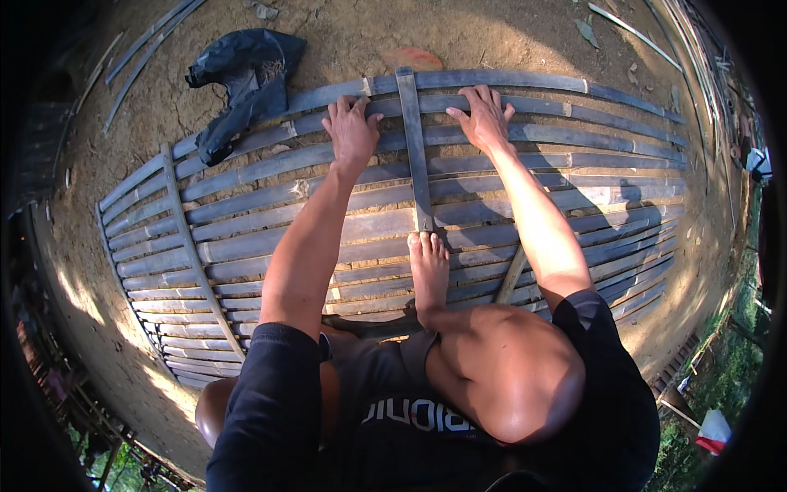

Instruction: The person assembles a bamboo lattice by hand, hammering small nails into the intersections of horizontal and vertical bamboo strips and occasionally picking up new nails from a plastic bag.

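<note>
A wide panel of dark bamboo slats (369, 197) lies on the ground, the slats running left to right with gaps between them. My left hand (352, 133) rests on the far slats, left of a crosswise strip (413, 139), its fingers spread and slightly bent. On the other side of that strip, my right hand (485, 119) is open with fingers apart over the far slats. Neither hand has a loose thing in it. My bare foot (429, 266) presses on the panel at the strip's near end.
A crumpled black plastic bag (246, 78) overlaps the panel's far left edge. A second crosswise strip (193, 238) spans the left part. Long thin strips (152, 53) lie on the dirt at the far left, and more poles (697, 66) at the far right.
</note>
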